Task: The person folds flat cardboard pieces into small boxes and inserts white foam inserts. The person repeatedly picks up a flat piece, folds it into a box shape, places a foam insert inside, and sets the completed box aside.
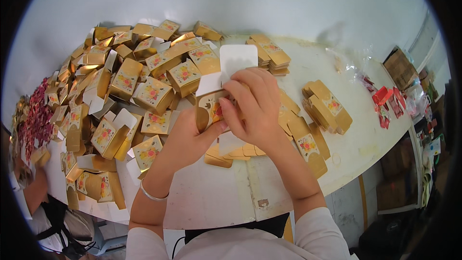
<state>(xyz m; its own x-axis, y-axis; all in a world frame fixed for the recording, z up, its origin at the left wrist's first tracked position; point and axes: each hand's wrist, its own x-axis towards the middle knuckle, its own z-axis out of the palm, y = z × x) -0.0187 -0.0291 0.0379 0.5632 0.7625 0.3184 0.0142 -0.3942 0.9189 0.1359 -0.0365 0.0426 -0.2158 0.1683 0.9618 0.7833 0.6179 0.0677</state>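
Observation:
A gold carton with a floral print (210, 109) is between my two hands above the middle of the table, its white inner flaps (239, 58) standing up at the far end. My left hand (186, 137) grips the carton's near left side, thumb across the front. From the right, my right hand (255, 103) closes over the carton, its fingers bent at the flaps and partly hiding them. Beneath and beside my hands lie flat gold cartons (308, 147). To the left rises a large heap of folded-up gold cartons (153, 91), many with white flaps open.
Stacks of flat gold cartons (327, 107) stand right of my hands, another stack (272, 54) behind. Red packets (383, 96) and clear plastic lie near the right edge, beside a brown box (400, 70). At far left, dark red pieces (38, 120) are heaped near another person's arm (36, 190).

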